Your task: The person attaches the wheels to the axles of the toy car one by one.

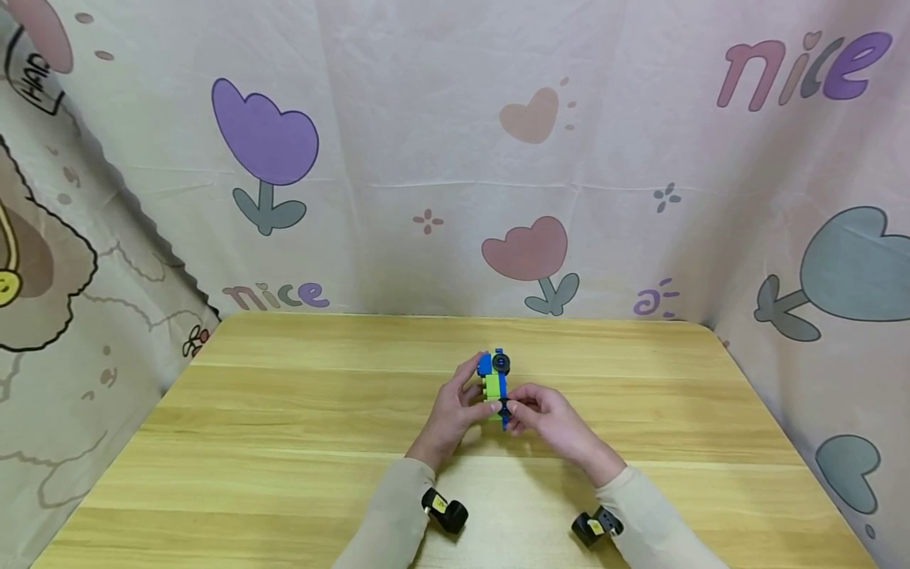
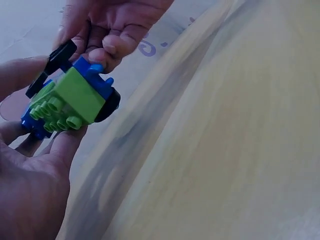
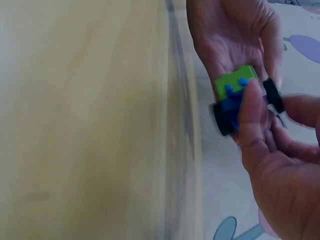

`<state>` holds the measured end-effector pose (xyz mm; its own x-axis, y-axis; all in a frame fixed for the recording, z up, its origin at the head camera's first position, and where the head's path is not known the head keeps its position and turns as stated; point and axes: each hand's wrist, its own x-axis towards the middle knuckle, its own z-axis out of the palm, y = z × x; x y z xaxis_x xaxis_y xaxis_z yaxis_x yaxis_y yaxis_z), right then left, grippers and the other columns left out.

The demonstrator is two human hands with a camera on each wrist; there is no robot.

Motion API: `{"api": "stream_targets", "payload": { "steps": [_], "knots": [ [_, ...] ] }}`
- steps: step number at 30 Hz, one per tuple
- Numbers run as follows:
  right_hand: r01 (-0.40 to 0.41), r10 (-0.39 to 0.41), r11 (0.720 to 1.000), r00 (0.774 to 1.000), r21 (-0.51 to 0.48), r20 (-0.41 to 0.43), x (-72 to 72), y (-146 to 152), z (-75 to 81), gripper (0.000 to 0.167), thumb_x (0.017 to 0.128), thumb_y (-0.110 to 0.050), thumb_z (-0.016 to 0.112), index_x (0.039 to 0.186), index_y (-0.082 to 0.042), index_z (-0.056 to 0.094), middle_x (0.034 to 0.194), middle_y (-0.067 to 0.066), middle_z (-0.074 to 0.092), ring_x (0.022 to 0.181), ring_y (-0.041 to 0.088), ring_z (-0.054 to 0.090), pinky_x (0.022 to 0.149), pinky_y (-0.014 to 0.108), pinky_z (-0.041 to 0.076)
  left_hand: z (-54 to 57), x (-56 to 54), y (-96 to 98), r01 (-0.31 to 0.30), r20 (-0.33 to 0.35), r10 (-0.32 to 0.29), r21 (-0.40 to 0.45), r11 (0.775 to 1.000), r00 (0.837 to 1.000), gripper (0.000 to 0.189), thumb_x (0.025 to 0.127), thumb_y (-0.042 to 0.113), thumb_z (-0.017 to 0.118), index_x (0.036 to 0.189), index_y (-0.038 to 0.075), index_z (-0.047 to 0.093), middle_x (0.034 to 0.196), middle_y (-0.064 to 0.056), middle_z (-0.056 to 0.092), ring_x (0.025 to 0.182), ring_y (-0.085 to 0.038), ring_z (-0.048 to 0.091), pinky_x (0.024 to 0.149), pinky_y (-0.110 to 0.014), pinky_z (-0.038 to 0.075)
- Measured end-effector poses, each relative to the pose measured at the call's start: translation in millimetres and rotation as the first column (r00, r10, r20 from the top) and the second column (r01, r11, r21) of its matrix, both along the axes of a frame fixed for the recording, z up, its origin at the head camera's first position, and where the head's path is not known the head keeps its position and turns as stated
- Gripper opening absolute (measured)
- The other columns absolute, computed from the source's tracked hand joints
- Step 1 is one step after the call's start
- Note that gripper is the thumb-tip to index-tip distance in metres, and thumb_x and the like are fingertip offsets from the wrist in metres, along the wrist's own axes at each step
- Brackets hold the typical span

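Note:
A small toy car [image 1: 493, 386] built of green and blue blocks with black wheels is held up over the table. My left hand [image 1: 449, 407] grips its body from the left, thumb on the near part and fingers along the far side. From the right, my right hand [image 1: 558, 423] pinches a black wheel [image 3: 273, 95] at the near end between thumb and fingers. Round studs show on the green block [image 2: 80, 97] in the left wrist view. A blue piece [image 3: 232, 102] with small knobs faces the right hand. Fingers hide part of the car.
Beneath both hands lies a wood-grain table [image 1: 284, 474]. A printed cloth [image 1: 398, 118] with flowers and lettering hangs behind it and along both sides. Each sleeved forearm wears a black wrist camera [image 1: 446, 512].

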<state>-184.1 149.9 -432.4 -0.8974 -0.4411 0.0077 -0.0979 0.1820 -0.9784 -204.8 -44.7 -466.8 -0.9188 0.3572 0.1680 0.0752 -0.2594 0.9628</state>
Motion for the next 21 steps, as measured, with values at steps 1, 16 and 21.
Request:
{"api": "stream_targets", "payload": {
  "steps": [1, 16, 21],
  "knots": [
    [0.003, -0.003, 1.000, 1.000, 0.001, -0.003, 0.0, -0.5, 0.1, 0.024, 0.101, -0.007, 0.052, 0.113, 0.014, 0.056, 0.092, 0.017, 0.065, 0.083, 0.033, 0.065, 0.074, 0.039, 0.056, -0.1, 0.2, 0.1, -0.002, 0.005, 0.002, 0.007, 1.000, 1.000, 0.083, 0.085, -0.007, 0.066, 0.156, 0.011, 0.027, 0.154, -0.013, 0.025, 0.128, -0.035, 0.047, 0.092, -0.033, 0.049],
    [0.035, -0.035, 0.999, 0.999, 0.027, -0.002, -4.3, 2.5, -0.5, 0.026, 0.101, -0.011, 0.052, 0.114, 0.012, 0.056, 0.092, 0.014, 0.064, 0.081, 0.032, 0.064, 0.075, 0.046, 0.055, 0.5, -3.8, 3.2, -0.163, 0.044, 0.163, -0.014, 0.987, 0.986, 0.054, 0.093, 0.001, 0.063, 0.143, 0.005, 0.042, 0.136, -0.022, 0.051, 0.114, -0.031, 0.059, 0.086, -0.035, 0.053],
    [0.044, -0.043, 0.998, 0.999, 0.046, -0.022, -4.2, 6.0, -1.7, 0.028, 0.102, -0.013, 0.053, 0.115, 0.011, 0.056, 0.093, 0.014, 0.065, 0.082, 0.033, 0.063, 0.074, 0.045, 0.055, 2.3, -5.8, 2.1, -0.255, 0.059, 0.254, 0.007, 0.967, 0.965, 0.043, 0.094, 0.000, 0.063, 0.133, -0.002, 0.046, 0.144, -0.018, 0.042, 0.111, -0.035, 0.061, 0.081, -0.036, 0.055]
  ]
}}
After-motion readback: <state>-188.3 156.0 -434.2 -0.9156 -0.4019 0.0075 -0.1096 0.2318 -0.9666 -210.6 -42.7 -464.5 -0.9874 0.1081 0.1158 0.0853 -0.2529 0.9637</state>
